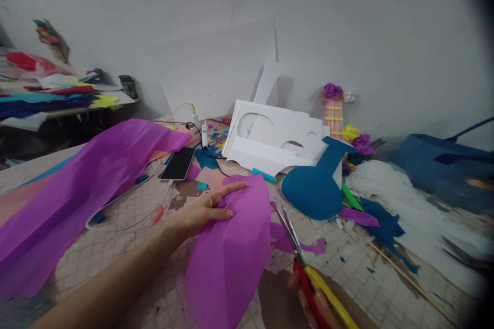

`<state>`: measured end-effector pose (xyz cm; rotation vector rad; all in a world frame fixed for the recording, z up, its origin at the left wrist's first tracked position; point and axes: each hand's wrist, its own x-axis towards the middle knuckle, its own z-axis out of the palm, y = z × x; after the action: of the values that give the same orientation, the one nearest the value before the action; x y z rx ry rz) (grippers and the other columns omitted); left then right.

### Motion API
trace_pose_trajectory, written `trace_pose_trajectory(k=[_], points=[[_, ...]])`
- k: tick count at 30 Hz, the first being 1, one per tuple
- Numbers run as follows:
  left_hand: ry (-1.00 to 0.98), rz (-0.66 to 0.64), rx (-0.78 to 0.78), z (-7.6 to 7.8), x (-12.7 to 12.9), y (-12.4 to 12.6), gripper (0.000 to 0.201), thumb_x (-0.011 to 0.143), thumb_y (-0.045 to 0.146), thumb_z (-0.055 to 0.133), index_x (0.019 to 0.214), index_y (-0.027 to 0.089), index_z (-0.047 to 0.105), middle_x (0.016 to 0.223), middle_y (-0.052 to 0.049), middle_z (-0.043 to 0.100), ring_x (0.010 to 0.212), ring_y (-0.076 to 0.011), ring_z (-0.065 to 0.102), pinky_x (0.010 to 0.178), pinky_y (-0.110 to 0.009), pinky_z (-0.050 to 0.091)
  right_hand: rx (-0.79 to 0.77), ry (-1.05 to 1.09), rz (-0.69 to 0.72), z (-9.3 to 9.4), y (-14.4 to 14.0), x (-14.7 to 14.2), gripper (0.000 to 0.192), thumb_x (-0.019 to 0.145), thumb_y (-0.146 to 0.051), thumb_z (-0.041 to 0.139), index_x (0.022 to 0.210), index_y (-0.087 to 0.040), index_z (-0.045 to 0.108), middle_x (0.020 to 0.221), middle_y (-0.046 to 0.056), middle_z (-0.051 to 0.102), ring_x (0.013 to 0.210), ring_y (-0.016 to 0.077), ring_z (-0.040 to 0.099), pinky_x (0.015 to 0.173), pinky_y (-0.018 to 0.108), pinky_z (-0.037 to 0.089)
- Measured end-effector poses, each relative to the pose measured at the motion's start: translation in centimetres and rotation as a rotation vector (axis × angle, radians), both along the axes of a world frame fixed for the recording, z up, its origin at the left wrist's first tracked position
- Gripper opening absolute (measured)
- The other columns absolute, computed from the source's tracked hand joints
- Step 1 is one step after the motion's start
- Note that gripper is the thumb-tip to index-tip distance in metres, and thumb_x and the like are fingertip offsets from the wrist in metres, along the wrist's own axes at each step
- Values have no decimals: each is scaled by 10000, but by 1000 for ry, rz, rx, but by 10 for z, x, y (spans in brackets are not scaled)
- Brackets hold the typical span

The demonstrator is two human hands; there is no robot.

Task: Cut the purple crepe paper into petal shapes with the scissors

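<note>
My left hand (208,211) holds a large rounded sheet of purple tissue paper (235,252), thumb and index finger lying on its upper face. The remaining fingers are hidden beneath the sheet. Red-and-yellow-handled scissors (309,270) are in my right hand (314,300), at the bottom right of the paper. Their blades point up and away, slightly parted, just off the sheet's right edge. Purple offcuts (283,239) lie around the blades. A blue flask-shaped cutout (316,187) rests beyond the scissors' tips.
White cut cardboard (270,133) leans near the wall. A phone (178,163) with a white cable and a long purple sheet (96,180) are on the left. White fluffy stuffing (389,195), a blue bag (440,169) and a thin stick (409,277) lie on the right.
</note>
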<state>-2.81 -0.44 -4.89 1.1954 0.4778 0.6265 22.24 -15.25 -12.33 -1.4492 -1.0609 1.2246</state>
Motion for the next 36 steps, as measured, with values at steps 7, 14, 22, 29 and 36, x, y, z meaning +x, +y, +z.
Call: trace_pose_trajectory(k=[7,14,22,29,36], points=[[42,-5,49,-6,4,-1,665,738,221,677,1339,310,407,1170,-27,561,821,-115,575,698,-215,474,92,116,-67,26,31,-18,449,589,-580,731,821,-246,539,793,20,648,507,125,551,464,249,476],[190,59,324,-6,4,1,586,752,253,662,1301,316,470,1366,-4,437,1219,-228,412,1015,-345,345,148,62,-102,49,36,-51,267,652,-337,733,746,-228,508,664,-50,527,628,152,508,619,270,432],[132,155,-7,-10,2,-2,876,735,273,692,1425,377,161,1446,-54,330,1215,-248,447,958,-381,415,59,47,-123,40,40,-38,317,620,-342,721,781,-201,487,734,-10,559,675,179,504,630,312,419],[170,353,-361,-10,-8,-23,1014,639,277,777,1437,236,153,1156,-130,599,881,-218,646,773,-331,505,37,194,-76,51,40,-44,382,599,-395,755,791,-211,480,708,-31,532,646,168,511,639,316,440],[190,222,-258,-15,7,-29,368,626,269,777,937,115,651,905,-104,701,782,-219,665,732,-323,531,58,258,-44,46,38,-41,331,634,-347,762,858,-223,552,771,-13,628,715,204,594,682,327,479]])
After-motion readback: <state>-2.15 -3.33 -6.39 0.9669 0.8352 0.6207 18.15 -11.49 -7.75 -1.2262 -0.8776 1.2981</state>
